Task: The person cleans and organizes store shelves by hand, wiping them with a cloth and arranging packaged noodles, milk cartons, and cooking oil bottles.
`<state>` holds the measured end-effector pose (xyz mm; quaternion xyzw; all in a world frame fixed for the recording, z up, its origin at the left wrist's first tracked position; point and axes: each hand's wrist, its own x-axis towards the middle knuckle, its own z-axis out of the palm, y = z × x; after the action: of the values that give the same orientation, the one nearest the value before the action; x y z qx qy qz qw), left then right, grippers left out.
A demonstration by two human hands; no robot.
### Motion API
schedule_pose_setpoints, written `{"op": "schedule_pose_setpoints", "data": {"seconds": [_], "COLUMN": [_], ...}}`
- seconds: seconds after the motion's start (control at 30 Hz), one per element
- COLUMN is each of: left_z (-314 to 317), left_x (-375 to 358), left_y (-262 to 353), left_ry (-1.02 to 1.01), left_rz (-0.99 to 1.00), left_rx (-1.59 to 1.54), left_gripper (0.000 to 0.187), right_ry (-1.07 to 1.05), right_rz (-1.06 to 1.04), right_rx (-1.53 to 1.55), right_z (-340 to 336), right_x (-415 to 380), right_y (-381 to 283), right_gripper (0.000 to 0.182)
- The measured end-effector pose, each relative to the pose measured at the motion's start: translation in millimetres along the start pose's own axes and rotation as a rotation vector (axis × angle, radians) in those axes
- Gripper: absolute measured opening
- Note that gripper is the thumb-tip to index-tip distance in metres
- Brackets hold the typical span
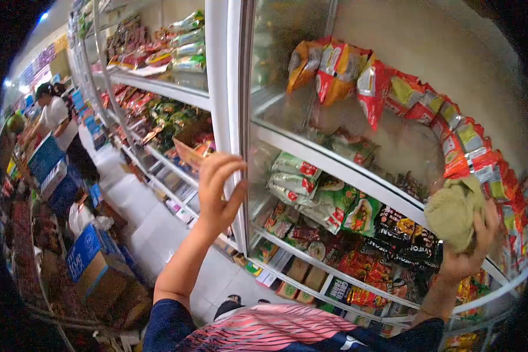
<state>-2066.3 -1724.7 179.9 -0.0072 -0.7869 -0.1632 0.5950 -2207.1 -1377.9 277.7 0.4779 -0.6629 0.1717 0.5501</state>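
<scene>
My right hand (pixel 481 234) is closed around a crumpled olive-green cloth (pixel 453 214). The cloth is at the front of a glass shelf, next to a curved row of red and yellow snack packets (pixel 405 94). My left hand (pixel 218 188) is raised with its fingers bent and apart, holding nothing. It is nearest to the white upright post (pixel 229 88) between two shelf units. Below the cloth, black noodle packets (pixel 405 234) and green-and-white packets (pixel 299 182) lie on a lower shelf.
More packets (pixel 170 117) fill the shelf unit on the left. A white-edged shelf rail (pixel 334 158) crosses in front of me. Cardboard boxes (pixel 102 273) stand along the aisle's far side. A person in a white top (pixel 56 114) is farther down the tiled aisle (pixel 141 205).
</scene>
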Motion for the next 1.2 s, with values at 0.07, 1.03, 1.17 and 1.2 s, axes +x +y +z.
{"op": "schedule_pose_setpoints", "data": {"seconds": [0.07, 1.03, 1.17, 1.2], "left_z": [-1.9, 57.4, 63.5, 65.2], "left_x": [30.7, 42.8, 34.0, 36.8], "left_y": [-10.6, -38.9, -8.2, -4.7], "left_ry": [0.121, 0.294, 0.092, 0.073], "left_rz": [0.08, 0.157, 0.234, 0.225], "left_rx": [-0.019, 0.326, -0.168, -0.166], "left_gripper": [0.019, 0.048, 0.048, 0.049], "right_ry": [-0.055, -0.827, -0.784, -0.784], "right_rz": [-0.034, 0.165, 0.155, 0.183], "right_rx": [-0.014, -0.013, -0.007, -0.028], "right_z": [2.6, 237.8, 251.0, 243.0], "right_x": [33.7, 153.6, 156.5, 150.9], "right_y": [-4.2, -98.3, -101.6, -96.3], "right_gripper": [0.045, 0.038, 0.038, 0.038]}}
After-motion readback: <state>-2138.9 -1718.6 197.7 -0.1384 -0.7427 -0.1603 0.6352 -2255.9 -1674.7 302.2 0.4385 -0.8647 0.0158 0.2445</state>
